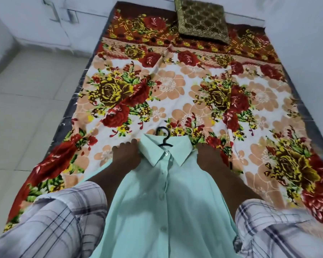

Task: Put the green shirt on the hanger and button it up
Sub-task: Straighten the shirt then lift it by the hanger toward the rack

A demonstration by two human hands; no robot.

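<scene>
While the shirt [162,202] hung on the hanger [164,135], both hands gripped it at the shoulders. The left hand [126,155] sat at nine o'clock of the collar [166,148], its fingers curled over the shoulder cloth. The right hand [209,157] sat at three o'clock of the collar and was closed on the other shoulder in the same way. The hanger's black hook rose at twelve o'clock from the collar opening, and the rest of the hanger was hidden inside the cloth. The pale green shirt filled the six o'clock part of the view, front toward the camera, between two plaid sleeves [54,220]. Its placket lay closed, with white buttons [166,154] showing down the middle from the collar; the hem ran out of view. Behind the shirt, a floral blanket [175,86] of red and yellow roses covered a bed and stretched toward twelve o'clock. A brown and gold cushion [201,17] rested on the blanket at its far end, near twelve o'clock. Pale floor tiles [32,86] showed at nine o'clock, beside the bed.
</scene>
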